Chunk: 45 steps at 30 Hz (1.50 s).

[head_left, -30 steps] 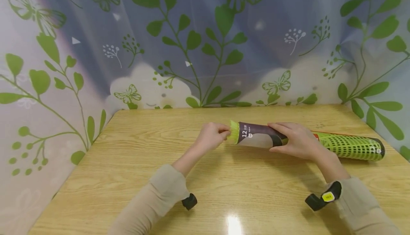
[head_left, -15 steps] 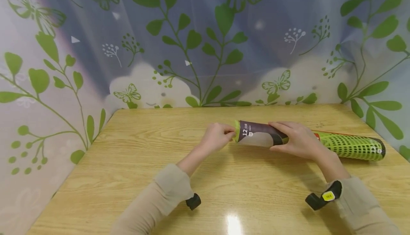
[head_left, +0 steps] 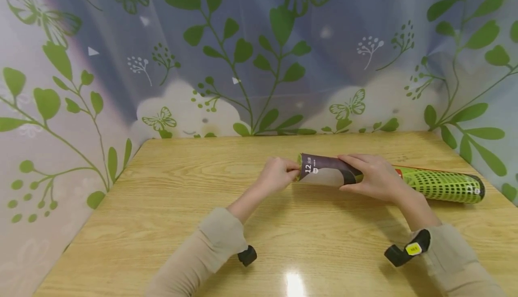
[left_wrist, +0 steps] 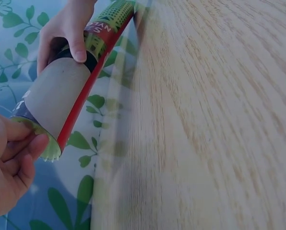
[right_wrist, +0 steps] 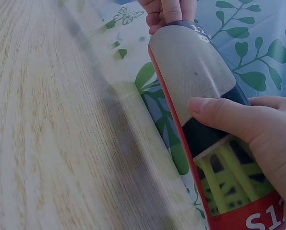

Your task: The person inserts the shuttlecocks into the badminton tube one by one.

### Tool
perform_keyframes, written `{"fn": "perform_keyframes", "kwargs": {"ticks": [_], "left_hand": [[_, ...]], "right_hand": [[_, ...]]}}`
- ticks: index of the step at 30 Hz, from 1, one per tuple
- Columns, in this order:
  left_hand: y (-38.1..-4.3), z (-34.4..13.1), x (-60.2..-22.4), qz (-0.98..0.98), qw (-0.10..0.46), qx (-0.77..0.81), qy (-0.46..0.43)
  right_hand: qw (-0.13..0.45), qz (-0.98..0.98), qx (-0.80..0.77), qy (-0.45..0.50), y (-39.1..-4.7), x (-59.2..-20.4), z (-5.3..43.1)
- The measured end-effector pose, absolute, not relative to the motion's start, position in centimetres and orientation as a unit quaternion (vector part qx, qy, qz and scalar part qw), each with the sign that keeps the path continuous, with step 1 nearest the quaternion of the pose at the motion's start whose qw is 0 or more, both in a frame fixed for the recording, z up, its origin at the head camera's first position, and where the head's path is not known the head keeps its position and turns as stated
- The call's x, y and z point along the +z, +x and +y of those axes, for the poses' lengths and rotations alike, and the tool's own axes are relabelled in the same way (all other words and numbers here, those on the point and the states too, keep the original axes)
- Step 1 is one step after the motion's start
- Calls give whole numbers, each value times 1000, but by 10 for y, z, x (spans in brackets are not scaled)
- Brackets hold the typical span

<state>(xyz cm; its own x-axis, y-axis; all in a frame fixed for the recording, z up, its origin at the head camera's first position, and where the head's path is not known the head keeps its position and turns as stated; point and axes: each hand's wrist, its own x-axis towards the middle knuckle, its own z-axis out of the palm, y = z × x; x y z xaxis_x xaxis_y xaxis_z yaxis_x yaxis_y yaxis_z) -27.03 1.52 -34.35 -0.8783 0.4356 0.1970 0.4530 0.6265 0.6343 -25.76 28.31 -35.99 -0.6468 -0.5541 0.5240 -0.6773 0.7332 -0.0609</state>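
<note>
A long printed shuttlecock tube, marked 12 and purple-grey toward its mouth, slants along the table with its mouth to the left. My right hand grips it around the middle; the right wrist view shows the thumb lying across the grey and black print. At the mouth, the yellow-green toothed skirt of a shuttlecock shows just at the rim, the rest hidden inside. My left hand pinches that skirt edge with curled fingers. Its fingertips are partly hidden at the rim.
The wooden table spreads around the tube and both forearms. Behind it hangs a curtain printed with leaves and butterflies. A black wrist camera sits below the left sleeve, another by the right sleeve.
My left hand has moved right toward the tube, and the yellow-green skirt that stuck out of the mouth has slid in almost flush. The right hand and tube have stayed about in place.
</note>
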Motion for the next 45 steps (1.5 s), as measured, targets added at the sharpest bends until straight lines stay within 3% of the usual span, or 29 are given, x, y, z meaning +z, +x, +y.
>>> {"fn": "perform_keyframes", "kwargs": {"ticks": [9, 34, 45], "left_hand": [[-271, 17, -345, -909, 20, -337, -245], [-267, -4, -343, -895, -46, -366, -252], [-270, -26, -348, -901, -38, -356, -244]], "right_hand": [[237, -899, 131, 343, -258, -360, 282], [227, -899, 121, 354, -262, -359, 284], [122, -939, 78, 312, -279, -364, 288]]}}
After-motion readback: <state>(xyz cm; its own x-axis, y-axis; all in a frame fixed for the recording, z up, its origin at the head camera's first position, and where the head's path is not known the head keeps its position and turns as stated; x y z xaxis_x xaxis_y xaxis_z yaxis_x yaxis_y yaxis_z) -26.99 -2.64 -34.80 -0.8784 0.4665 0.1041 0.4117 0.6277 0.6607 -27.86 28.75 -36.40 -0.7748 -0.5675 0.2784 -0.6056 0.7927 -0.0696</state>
